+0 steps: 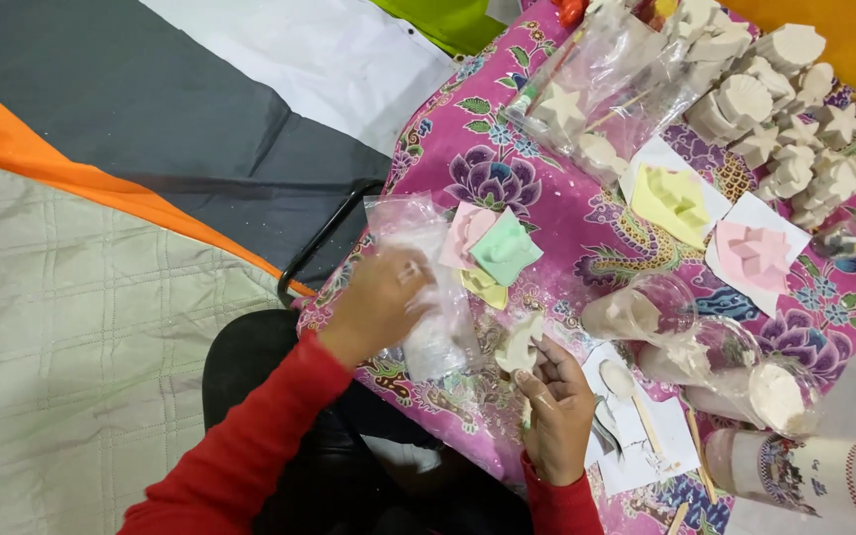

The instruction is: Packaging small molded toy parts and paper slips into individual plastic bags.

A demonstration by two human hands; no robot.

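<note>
While the right hand point(557, 411) pinches a pale plaster cast point(519, 347) between narrow fingers point(543, 372), its long axis tilts up toward the right. Left hand point(380, 297) closes around a crinkled clear plastic bag point(428, 342) of white powder, fingers curled. Both sit at the floral-clothed bench point(547, 228) edge, near 3 soft pastel moulds point(492, 253).

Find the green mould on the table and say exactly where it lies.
The green mould lies on the flowered cloth, overlapping a pink mould, just right of the clear bag under the left hand.
</note>
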